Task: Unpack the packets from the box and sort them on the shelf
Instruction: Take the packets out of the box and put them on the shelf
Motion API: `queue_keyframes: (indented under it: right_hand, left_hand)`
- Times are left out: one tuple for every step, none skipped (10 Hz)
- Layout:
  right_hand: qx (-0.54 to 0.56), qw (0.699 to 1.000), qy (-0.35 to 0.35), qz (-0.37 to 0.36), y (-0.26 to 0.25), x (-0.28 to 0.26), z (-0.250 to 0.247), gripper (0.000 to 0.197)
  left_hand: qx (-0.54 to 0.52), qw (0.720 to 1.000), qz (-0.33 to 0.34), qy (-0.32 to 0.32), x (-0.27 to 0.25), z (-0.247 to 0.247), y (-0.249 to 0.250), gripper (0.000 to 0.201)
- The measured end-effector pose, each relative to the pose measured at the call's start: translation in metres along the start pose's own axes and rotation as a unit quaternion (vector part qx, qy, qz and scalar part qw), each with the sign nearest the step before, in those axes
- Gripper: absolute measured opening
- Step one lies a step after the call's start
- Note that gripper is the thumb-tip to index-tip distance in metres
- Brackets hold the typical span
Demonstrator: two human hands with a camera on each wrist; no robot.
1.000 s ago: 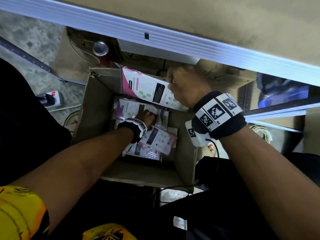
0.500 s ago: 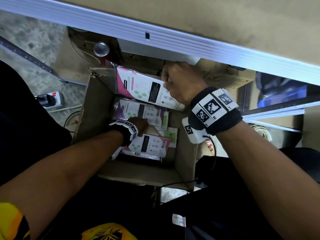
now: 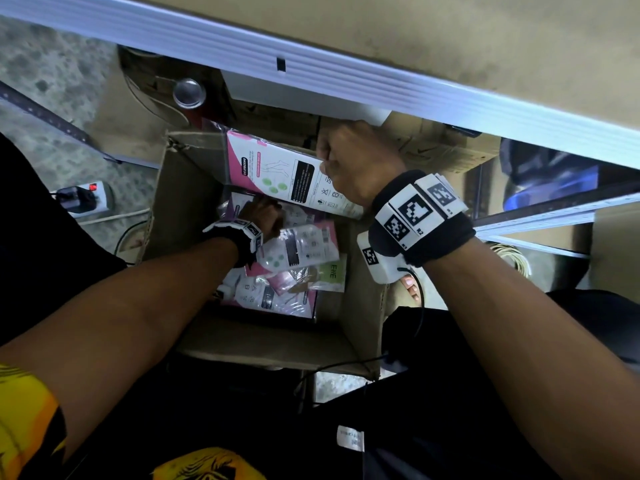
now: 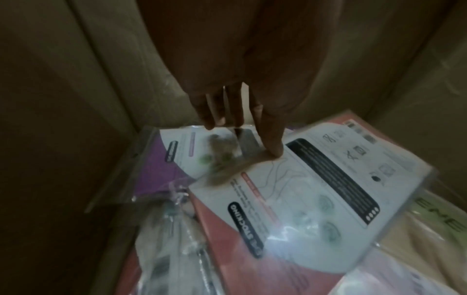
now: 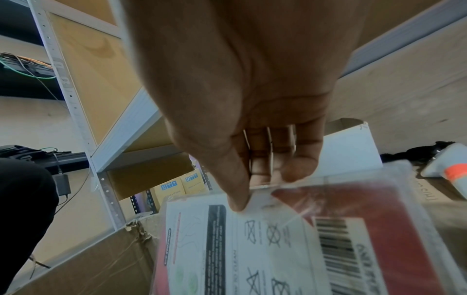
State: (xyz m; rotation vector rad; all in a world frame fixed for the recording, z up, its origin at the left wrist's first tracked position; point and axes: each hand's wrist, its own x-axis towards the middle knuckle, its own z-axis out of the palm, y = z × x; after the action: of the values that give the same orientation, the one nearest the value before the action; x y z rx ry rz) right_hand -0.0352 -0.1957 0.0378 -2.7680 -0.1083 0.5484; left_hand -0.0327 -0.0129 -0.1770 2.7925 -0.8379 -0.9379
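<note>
An open cardboard box [image 3: 173, 209] stands on the floor and holds several flat plastic packets. My right hand [image 3: 349, 161] is above the box's far edge. It pinches the clear edge of a pink-and-white packet [image 3: 287, 178] between thumb and fingers; the right wrist view shows this hand [image 5: 255, 185] and packet [image 5: 278, 249] close up. My left hand [image 3: 261, 216] is down inside the box. In the left wrist view its thumb [image 4: 272, 149] presses on the far edge of a tilted pink packet [image 4: 303, 189]. Its nearly straight fingers [image 4: 217, 115] touch a purple packet [image 4: 156, 165].
A grey metal shelf rail [image 3: 346, 81] runs across above the box, with a wooden board beyond it. Another cardboard box [image 3: 440, 150] sits at the back right. A power strip [image 3: 83, 199] with cables lies on the floor to the left. My dark-clothed legs flank the box.
My left hand has moved toward the far left of the box, and the pink packet under it has slid along and tilted. My right hand has drifted slightly left with its packet.
</note>
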Motion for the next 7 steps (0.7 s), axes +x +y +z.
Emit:
queue_keyframes:
  right_hand:
    - [-0.002,1.0,0.001,0.001,0.001,0.0,-0.001,0.006]
    - [0.0,1.0,0.0,0.0,0.002,0.001,-0.002,0.006]
    - [0.0,1.0,-0.003,-0.001,0.002,0.003,-0.001,0.006]
    - [-0.008,1.0,-0.001,-0.004,0.001,0.004,0.0,0.008]
    - [-0.016,1.0,0.011,-0.012,0.001,0.005,0.003,0.012]
    - [-0.021,1.0,0.01,-0.018,0.001,0.006,0.005,0.013]
    - [-0.022,1.0,0.012,-0.014,0.001,0.007,0.005,0.013]
  left_hand:
    - [-0.011,1.0,-0.017,-0.017,0.008,-0.007,-0.006,0.019]
    - [-0.007,0.999,-0.024,-0.047,0.006,-0.002,-0.013,0.021]
    - [0.008,0.999,-0.013,-0.039,0.002,0.005,-0.015,0.02]
    - [-0.013,0.999,-0.019,-0.026,0.001,0.01,-0.013,0.033]
    - [-0.019,0.999,-0.03,-0.023,-0.004,0.012,-0.014,0.039]
    - [-0.046,0.998,-0.028,-0.026,-0.01,0.007,-0.012,0.03]
    - [-0.057,0.998,-0.002,-0.041,-0.018,-0.001,-0.008,0.025]
